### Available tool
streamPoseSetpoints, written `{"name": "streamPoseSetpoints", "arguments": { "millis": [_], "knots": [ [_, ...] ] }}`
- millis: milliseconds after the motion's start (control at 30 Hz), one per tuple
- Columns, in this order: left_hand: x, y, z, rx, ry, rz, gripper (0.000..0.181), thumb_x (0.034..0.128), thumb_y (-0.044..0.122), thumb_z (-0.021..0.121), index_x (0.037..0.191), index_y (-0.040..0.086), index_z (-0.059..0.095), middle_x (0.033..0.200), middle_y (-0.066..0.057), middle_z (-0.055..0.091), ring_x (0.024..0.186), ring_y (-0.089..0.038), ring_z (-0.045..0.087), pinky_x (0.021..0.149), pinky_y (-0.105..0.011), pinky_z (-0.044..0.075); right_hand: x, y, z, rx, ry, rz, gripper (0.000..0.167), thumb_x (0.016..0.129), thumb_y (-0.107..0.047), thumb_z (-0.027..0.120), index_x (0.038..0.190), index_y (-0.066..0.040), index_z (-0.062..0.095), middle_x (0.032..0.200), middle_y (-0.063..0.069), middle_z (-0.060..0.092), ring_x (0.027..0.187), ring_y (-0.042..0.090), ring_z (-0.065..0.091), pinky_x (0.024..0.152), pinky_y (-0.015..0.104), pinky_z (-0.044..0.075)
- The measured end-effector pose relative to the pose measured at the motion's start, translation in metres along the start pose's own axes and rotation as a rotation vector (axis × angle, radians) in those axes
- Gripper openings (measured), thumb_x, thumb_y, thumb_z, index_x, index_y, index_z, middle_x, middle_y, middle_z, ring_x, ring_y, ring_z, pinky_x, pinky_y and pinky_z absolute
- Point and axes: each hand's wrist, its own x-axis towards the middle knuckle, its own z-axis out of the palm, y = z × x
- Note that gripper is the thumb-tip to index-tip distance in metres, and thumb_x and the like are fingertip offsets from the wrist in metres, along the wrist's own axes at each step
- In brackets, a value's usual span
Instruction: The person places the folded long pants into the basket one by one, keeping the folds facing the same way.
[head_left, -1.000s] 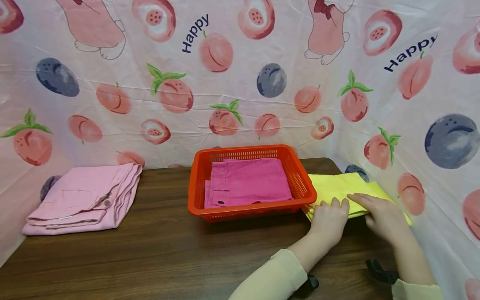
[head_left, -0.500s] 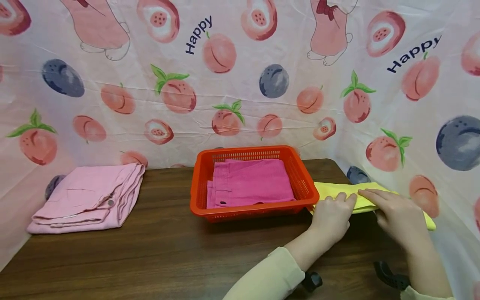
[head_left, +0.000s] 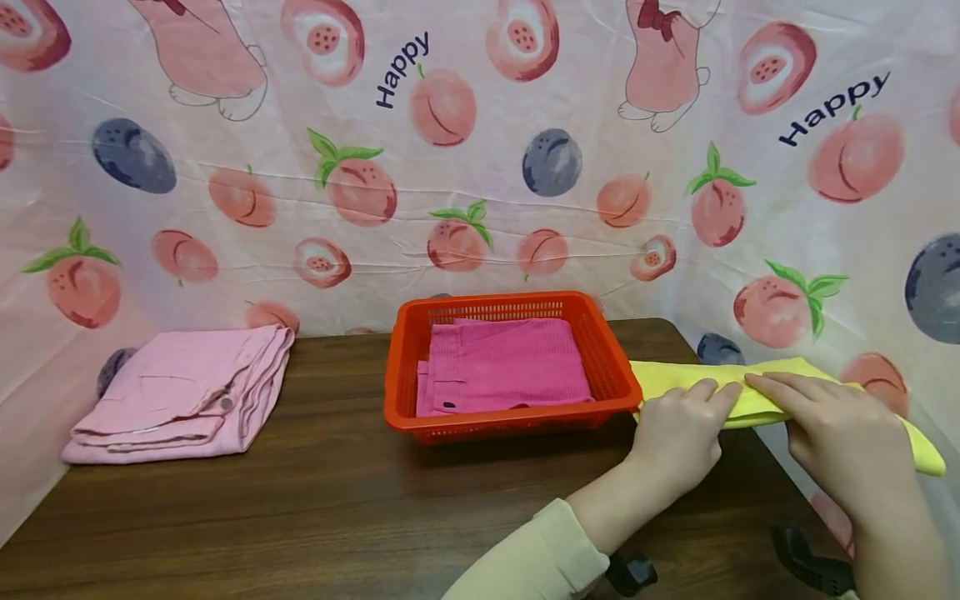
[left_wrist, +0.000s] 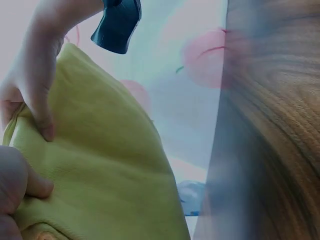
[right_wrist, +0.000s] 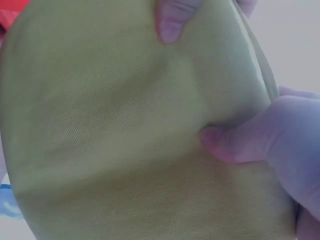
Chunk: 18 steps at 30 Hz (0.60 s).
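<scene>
A folded yellow garment (head_left: 750,398) of fine ribbed fabric is held up at the right of the table, just beside the red basket. My left hand (head_left: 678,433) grips its near edge, thumb on the underside and fingers on top. A short way to the right, my right hand (head_left: 855,442) pinches the same edge. In the right wrist view the right thumb (right_wrist: 235,142) presses the fabric, and the left thumb (right_wrist: 172,22) shows at the top. The left wrist view shows the garment's (left_wrist: 100,150) underside hanging off the table. What kind of garment it is cannot be told.
The red perforated basket (head_left: 517,417) stands mid-table with folded magenta trousers (head_left: 517,362) inside. Folded light pink trousers (head_left: 180,392) lie at the left. A patterned curtain (head_left: 465,167) encloses the back and sides of the brown table (head_left: 337,517).
The yellow garment has been lifted off the table and drawn to the right. Both hands moved right with it, the right hand farther. The view has shifted slightly; the basket stays.
</scene>
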Motion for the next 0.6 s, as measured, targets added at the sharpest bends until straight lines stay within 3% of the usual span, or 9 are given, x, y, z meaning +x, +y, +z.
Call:
{"name": "streamPoseSetpoints", "arguments": {
  "millis": [333,500,600],
  "knots": [
    [0.008,-0.001,-0.013,-0.016,0.058,0.021,0.045,0.0784,0.024,0.071,0.123,0.027,0.065,0.110,0.009,0.066,0.079,-0.008,0.063,0.059,-0.020,0.051,0.011,-0.004,-0.014,-0.040,0.022,0.012,0.040,0.071,0.005,0.052,0.104,-0.005,0.072,0.094,0.018,0.068,0.066,0.042,0.060,0.055,0.054,0.045],
    [0.015,-0.006,-0.024,-0.013,0.093,0.030,0.043,0.0813,0.025,0.069,0.124,0.026,0.065,0.112,0.007,0.067,0.085,-0.008,0.064,0.065,-0.018,0.051,0.021,-0.005,-0.020,-0.062,0.041,0.027,0.041,0.085,-0.006,0.037,0.106,-0.005,0.072,0.096,0.018,0.068,0.070,0.042,0.060,0.060,0.053,0.045],
    [0.020,-0.009,-0.031,0.002,0.138,0.048,0.042,0.0822,0.026,0.068,0.124,0.025,0.065,0.113,0.006,0.067,0.085,-0.008,0.064,0.068,-0.017,0.050,0.027,-0.007,-0.022,-0.064,0.113,0.042,0.047,0.088,-0.011,0.029,0.105,-0.006,0.072,0.095,0.017,0.068,0.071,0.042,0.059,0.060,0.054,0.045]
  ]
}}
